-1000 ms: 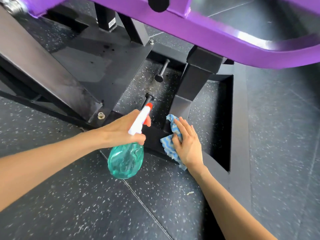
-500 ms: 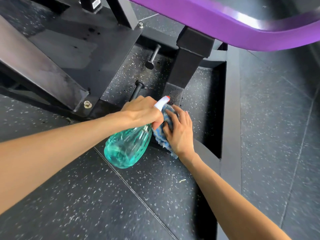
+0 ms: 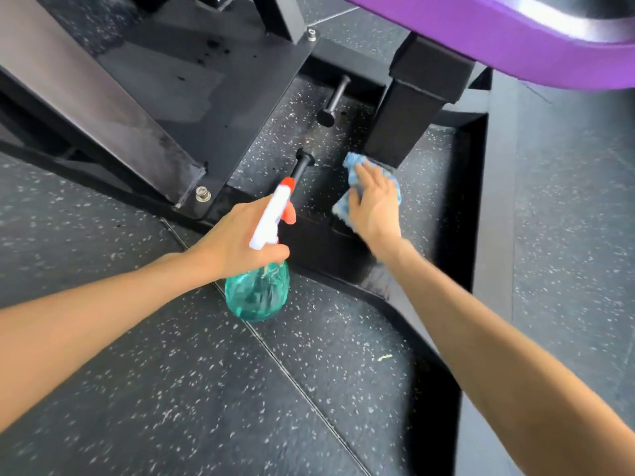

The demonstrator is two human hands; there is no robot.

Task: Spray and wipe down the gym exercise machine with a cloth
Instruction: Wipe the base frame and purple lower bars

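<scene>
Head view shows the left hand (image 3: 237, 235) holding a green spray bottle (image 3: 257, 293) over the floor, while the right hand (image 3: 374, 207) presses a blue cloth (image 3: 354, 163) flat on the machine's black base (image 3: 330, 249).

Bare forearms (image 3: 103, 324); bare left hand (image 3: 237, 235), right hand (image 3: 376, 207)

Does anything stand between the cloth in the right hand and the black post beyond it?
Nothing visible does. The right hand presses the cloth on the black base bar, and the cloth's far corner lies at the foot of the post.
</scene>
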